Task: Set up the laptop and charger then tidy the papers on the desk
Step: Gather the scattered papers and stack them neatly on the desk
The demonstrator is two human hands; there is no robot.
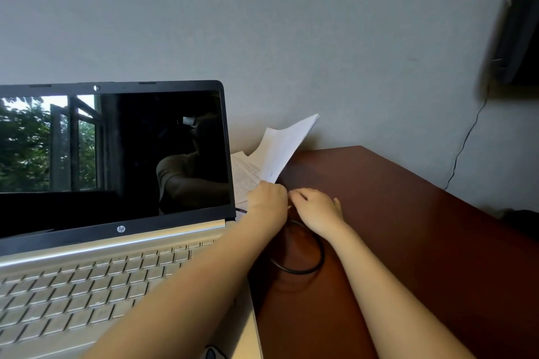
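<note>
Evidently the HP laptop (116,213) is set up, open on the wooden desk (408,213) with its screen dark. A black cable (309,268), likely the charger's, lies looped beside it, and its ends are hidden under the arms. Tidying has begun. The left hand (267,198) grips lifted sheets (283,148) just right of the screen, above flat papers (243,175). The right hand (316,207) is curled close beside it, and whether it holds anything cannot be told.

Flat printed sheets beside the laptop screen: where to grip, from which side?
Probably pinch the flat sheets at their near edge, coming from the front: the laptop screen blocks their left, the raised sheet in the left hand covers their right.
</note>
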